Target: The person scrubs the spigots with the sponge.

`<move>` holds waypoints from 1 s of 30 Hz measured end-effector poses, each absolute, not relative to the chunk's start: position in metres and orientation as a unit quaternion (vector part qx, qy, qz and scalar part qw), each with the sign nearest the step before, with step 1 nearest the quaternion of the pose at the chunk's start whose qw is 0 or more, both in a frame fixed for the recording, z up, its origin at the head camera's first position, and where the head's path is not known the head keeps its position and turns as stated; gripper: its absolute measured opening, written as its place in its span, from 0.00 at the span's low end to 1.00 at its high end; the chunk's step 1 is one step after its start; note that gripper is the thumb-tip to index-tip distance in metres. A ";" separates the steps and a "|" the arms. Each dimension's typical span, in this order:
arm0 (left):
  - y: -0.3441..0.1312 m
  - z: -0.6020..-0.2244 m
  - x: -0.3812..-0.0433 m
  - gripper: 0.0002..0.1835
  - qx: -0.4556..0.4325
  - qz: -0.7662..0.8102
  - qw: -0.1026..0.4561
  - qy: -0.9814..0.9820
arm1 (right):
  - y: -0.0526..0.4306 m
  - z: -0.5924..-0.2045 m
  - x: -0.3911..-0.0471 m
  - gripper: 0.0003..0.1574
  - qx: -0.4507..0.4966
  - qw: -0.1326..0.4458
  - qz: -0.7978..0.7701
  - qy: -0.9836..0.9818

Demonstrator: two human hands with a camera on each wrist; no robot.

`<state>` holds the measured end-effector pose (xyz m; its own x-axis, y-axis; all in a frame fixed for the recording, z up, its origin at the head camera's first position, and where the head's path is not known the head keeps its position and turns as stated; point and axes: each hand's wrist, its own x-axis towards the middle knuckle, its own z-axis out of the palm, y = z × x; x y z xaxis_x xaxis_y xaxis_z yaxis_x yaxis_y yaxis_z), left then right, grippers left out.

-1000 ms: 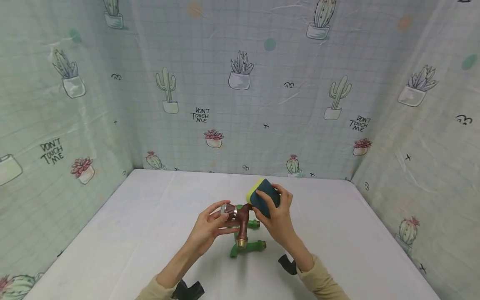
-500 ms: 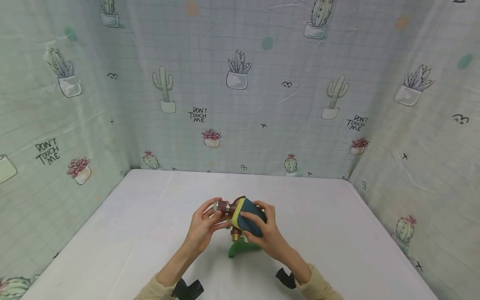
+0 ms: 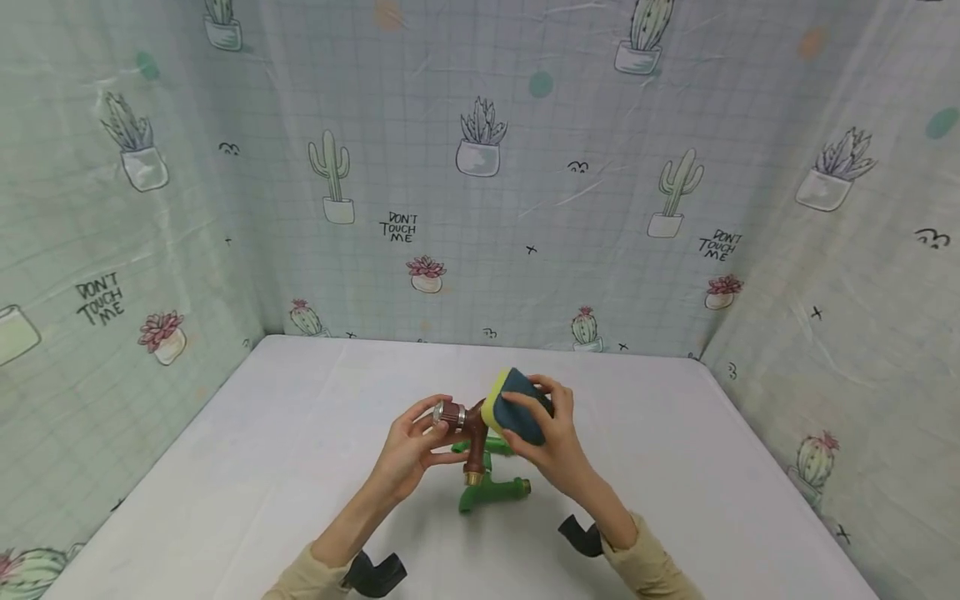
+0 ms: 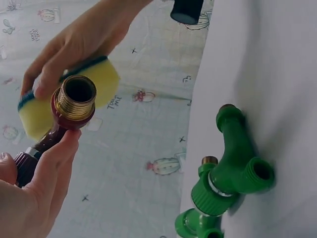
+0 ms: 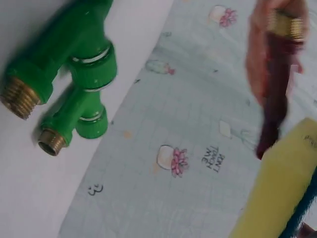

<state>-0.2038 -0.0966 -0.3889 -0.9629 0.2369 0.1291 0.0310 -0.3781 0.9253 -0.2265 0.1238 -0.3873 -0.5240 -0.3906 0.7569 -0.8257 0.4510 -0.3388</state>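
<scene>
My left hand (image 3: 405, 454) grips a brown faucet (image 3: 475, 442) by its ribbed knob, holding it up over the table. Its brass threaded end (image 4: 77, 99) faces the left wrist camera. In my right hand (image 3: 558, 442) is a sponge (image 3: 525, 412), yellow on one side and dark green-blue on the other, pinched between thumb and fingers. The sponge's yellow side (image 5: 277, 188) faces the faucet and lies right at its body. Beneath the hands, green faucets (image 3: 495, 493) with brass threaded ends lie on the white table.
Black curved pieces (image 3: 377, 575) show near the left wrist, and another black piece (image 3: 581, 536) by the right wrist. The white table (image 3: 300, 433) is bordered behind and at both sides by a cactus-print curtain (image 3: 405, 167).
The sponge moved down and left across the front of the faucet, then back up and right to its side. The left hand kept its hold on the faucet and shifted slightly left.
</scene>
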 end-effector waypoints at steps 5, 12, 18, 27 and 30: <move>-0.093 -0.386 -0.202 0.25 0.111 0.822 0.046 0.557 | 0.112 -0.395 -0.225 0.26 0.371 0.315 0.332 -0.808; -0.091 -0.386 -0.203 0.21 0.051 0.829 -0.007 0.556 | 0.112 -0.403 -0.212 0.26 0.418 0.245 0.325 -0.812; -0.088 -0.386 -0.206 0.20 0.045 0.809 -0.046 0.584 | 0.115 -0.402 -0.206 0.27 0.424 0.216 0.327 -0.816; -0.084 -0.381 -0.208 0.19 0.018 0.821 -0.025 0.571 | 0.108 -0.411 -0.209 0.30 0.405 0.270 0.328 -0.810; -0.086 -0.383 -0.207 0.19 0.010 0.837 0.004 0.547 | 0.112 -0.412 -0.210 0.33 0.403 0.264 0.356 -0.801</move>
<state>-0.2072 -0.0859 -0.3826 -0.9998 0.0177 0.0130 0.0048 -0.4009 0.9161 -0.2100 0.1119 -0.4124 -0.5358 -0.4582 0.7092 -0.8334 0.4217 -0.3572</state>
